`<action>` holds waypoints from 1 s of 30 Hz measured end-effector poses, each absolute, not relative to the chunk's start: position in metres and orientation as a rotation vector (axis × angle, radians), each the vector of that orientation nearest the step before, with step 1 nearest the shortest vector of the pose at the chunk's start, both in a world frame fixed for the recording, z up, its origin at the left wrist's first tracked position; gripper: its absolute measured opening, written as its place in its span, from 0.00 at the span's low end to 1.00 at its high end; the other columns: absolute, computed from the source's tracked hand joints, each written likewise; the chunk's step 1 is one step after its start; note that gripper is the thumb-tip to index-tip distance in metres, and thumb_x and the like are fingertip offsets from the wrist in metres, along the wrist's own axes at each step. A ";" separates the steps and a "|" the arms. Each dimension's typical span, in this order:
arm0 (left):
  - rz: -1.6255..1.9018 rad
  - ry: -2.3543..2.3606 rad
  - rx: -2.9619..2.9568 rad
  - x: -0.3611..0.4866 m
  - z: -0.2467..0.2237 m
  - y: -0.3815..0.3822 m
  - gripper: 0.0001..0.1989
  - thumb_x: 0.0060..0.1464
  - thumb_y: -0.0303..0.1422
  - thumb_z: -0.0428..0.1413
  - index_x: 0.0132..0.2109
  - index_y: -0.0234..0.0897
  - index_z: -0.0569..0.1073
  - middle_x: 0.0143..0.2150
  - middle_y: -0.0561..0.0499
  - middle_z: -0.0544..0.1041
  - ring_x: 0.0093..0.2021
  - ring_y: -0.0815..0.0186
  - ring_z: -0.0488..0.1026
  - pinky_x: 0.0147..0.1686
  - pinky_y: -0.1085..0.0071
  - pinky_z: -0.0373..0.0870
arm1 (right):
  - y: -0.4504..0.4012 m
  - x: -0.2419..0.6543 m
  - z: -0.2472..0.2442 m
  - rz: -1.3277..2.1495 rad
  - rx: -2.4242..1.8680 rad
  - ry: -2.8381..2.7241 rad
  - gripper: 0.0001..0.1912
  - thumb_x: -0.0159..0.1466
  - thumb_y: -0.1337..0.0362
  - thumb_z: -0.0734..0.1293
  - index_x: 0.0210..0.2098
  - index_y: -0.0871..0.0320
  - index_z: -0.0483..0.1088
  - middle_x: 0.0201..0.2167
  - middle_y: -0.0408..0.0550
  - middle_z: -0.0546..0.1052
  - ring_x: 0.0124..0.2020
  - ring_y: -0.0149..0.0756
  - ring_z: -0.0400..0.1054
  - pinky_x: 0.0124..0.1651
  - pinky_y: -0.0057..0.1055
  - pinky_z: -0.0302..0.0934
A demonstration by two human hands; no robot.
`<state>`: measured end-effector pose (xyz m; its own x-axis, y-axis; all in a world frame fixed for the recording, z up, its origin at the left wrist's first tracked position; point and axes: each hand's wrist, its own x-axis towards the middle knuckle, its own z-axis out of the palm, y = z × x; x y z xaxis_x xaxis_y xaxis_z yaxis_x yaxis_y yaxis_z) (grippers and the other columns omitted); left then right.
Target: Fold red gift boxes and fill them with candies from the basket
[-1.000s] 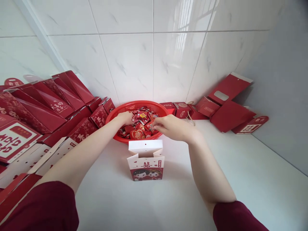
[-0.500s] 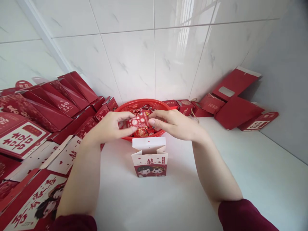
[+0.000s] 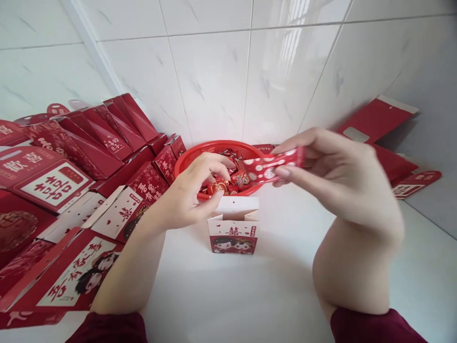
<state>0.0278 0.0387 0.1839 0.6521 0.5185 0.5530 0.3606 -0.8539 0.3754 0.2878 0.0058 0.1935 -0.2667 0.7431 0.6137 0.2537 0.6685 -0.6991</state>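
My right hand pinches a red packet with white dots, raised to the right of the basket. My left hand has its fingers apart and curved, with nothing held, over the near left side of the red basket. Red wrapped candies fill the basket. In front of it stands a small white and red box, upright, its top flap raised and its mouth open, with two cartoon faces on its front.
Many red and white gift boxes crowd the left side. At the right, folded red boxes lean by the grey wall. A white tiled wall rises behind the white table.
The dotted packet has gone from between both hands to my right hand, which has moved right and up. My left hand has let it go. The view has shifted slightly.
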 end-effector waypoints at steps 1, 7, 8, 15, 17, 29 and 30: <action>0.889 0.670 2.693 0.027 0.185 0.039 0.11 0.58 0.23 0.51 0.45 0.41 0.70 0.55 0.47 0.71 0.58 0.60 0.68 0.54 0.64 0.70 | 0.000 0.291 0.195 0.517 -0.802 -1.794 0.11 0.63 0.61 0.71 0.45 0.51 0.73 0.38 0.45 0.77 0.34 0.35 0.73 0.37 0.34 0.71; 0.199 0.589 2.831 0.029 0.182 0.043 0.13 0.61 0.26 0.51 0.41 0.45 0.80 0.53 0.51 0.75 0.52 0.62 0.73 0.52 0.67 0.70 | -0.012 0.295 0.198 0.339 -0.885 -1.831 0.11 0.63 0.60 0.71 0.45 0.51 0.74 0.39 0.46 0.78 0.34 0.36 0.75 0.35 0.34 0.71; 0.169 0.625 2.813 0.030 0.180 0.045 0.13 0.62 0.28 0.51 0.43 0.44 0.79 0.53 0.51 0.76 0.52 0.63 0.73 0.52 0.68 0.69 | -0.011 0.294 0.197 0.332 -0.912 -1.858 0.12 0.62 0.59 0.72 0.45 0.51 0.73 0.39 0.46 0.78 0.34 0.37 0.74 0.35 0.35 0.71; 0.222 0.874 2.616 0.032 0.180 0.046 0.12 0.66 0.28 0.47 0.48 0.40 0.75 0.42 0.52 0.79 0.39 0.67 0.76 0.40 0.73 0.69 | 0.001 0.291 0.194 0.187 -1.049 -2.037 0.12 0.65 0.58 0.68 0.47 0.50 0.72 0.33 0.44 0.78 0.33 0.38 0.72 0.34 0.35 0.66; 0.212 0.836 2.663 0.031 0.181 0.046 0.10 0.65 0.30 0.49 0.46 0.40 0.75 0.41 0.52 0.79 0.40 0.67 0.75 0.40 0.72 0.69 | 0.003 0.290 0.193 0.184 -1.061 -2.062 0.11 0.65 0.58 0.67 0.48 0.50 0.72 0.34 0.44 0.78 0.33 0.38 0.72 0.36 0.36 0.66; 0.005 0.588 2.795 0.030 0.190 0.034 0.18 0.59 0.39 0.58 0.57 0.49 0.72 0.54 0.53 0.76 0.54 0.60 0.71 0.53 0.68 0.66 | 0.002 0.291 0.199 0.367 -0.976 -2.301 0.10 0.66 0.59 0.67 0.46 0.53 0.73 0.39 0.45 0.79 0.36 0.36 0.73 0.38 0.32 0.67; 0.000 0.598 2.791 0.029 0.191 0.030 0.21 0.58 0.39 0.60 0.58 0.49 0.71 0.55 0.53 0.75 0.55 0.59 0.71 0.54 0.68 0.66 | 0.001 0.291 0.200 0.398 -0.947 -2.317 0.11 0.66 0.58 0.66 0.46 0.53 0.73 0.40 0.45 0.79 0.37 0.36 0.74 0.39 0.32 0.67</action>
<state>0.0292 0.0299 0.1907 0.9140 0.4013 -0.0594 0.4013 -0.8730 0.2772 0.2909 0.0011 0.1995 -0.5670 0.7116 0.4149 0.5321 0.7009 -0.4750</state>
